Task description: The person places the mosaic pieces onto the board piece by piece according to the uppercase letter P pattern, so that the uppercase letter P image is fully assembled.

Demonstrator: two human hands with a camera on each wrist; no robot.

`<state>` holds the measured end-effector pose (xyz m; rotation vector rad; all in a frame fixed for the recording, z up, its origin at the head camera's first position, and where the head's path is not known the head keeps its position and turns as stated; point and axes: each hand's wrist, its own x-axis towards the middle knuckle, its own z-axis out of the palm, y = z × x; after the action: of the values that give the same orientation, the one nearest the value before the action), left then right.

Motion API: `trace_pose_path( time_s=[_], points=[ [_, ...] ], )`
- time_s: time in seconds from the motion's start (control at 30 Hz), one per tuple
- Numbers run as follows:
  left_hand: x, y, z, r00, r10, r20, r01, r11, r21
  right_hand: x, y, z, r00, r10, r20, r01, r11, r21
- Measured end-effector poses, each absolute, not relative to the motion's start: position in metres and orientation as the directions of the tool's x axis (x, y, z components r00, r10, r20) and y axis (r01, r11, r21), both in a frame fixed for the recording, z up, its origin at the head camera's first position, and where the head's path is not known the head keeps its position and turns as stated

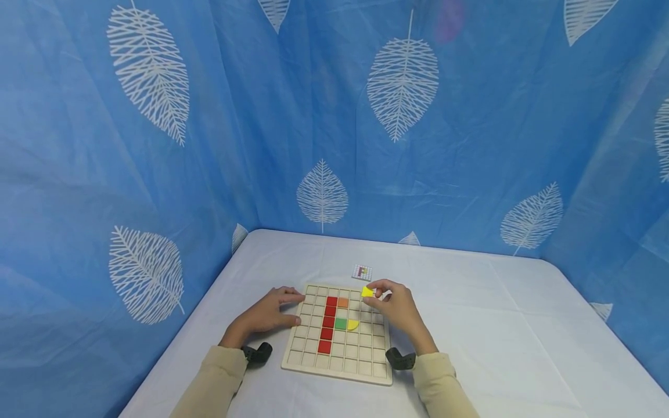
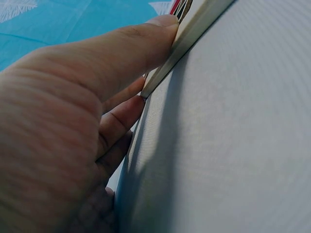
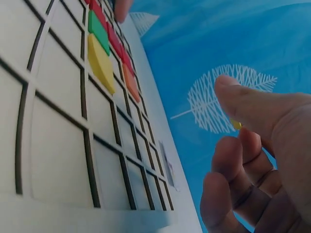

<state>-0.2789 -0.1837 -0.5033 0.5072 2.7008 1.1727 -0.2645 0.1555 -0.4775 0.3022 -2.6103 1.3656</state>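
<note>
My right hand (image 1: 396,305) pinches a small yellow tile (image 1: 367,291) between thumb and fingers, above the far right part of a wooden grid board (image 1: 337,350). In the right wrist view only a sliver of that yellow tile (image 3: 236,124) shows behind the thumb. On the board lie a column of several red tiles (image 1: 326,334), an orange tile (image 1: 342,302), a green tile (image 1: 341,324) and a yellow round-edged tile (image 1: 353,325). My left hand (image 1: 266,312) rests at the board's left edge, its thumb and fingertips touching the rim in the left wrist view.
A small card (image 1: 362,272) printed with a coloured grid pattern lies just behind the board. A white cloth (image 1: 496,337) covers the table. Blue curtains (image 1: 460,145) with white leaf prints hang behind and at both sides.
</note>
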Motion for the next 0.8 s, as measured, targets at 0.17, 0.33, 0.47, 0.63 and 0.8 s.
trace_pose_path(
  time_s=[0.17,0.33,0.47,0.63,0.8],
  points=[
    [-0.28,-0.183,-0.504,-0.932,0.361,-0.009,0.238,0.633,0.737,-0.263,0.151,-0.477,-0.968,-0.098,0.23,-0.247,0.513,-0.822],
    [-0.279,-0.184,-0.503,-0.931,0.364,-0.007,0.244,0.637,0.731,-0.263,0.145,-0.48,-0.971,-0.138,0.195,-0.238,0.521,-0.82],
    [-0.277,-0.184,-0.503,-0.929,0.37,-0.009,0.246,0.635,0.732,-0.262,0.14,-0.484,-0.974,-0.156,0.165,-0.226,0.577,-0.785],
    [-0.278,-0.184,-0.502,-0.926,0.377,-0.004,0.255,0.636,0.729,-0.26,0.135,-0.487,-0.973,-0.167,0.161,-0.23,0.603,-0.764],
    [-0.278,-0.185,-0.503,-0.921,0.39,0.013,0.275,0.624,0.731,-0.258,0.131,-0.49,-0.975,-0.166,0.145,-0.218,0.64,-0.737]
  ],
)
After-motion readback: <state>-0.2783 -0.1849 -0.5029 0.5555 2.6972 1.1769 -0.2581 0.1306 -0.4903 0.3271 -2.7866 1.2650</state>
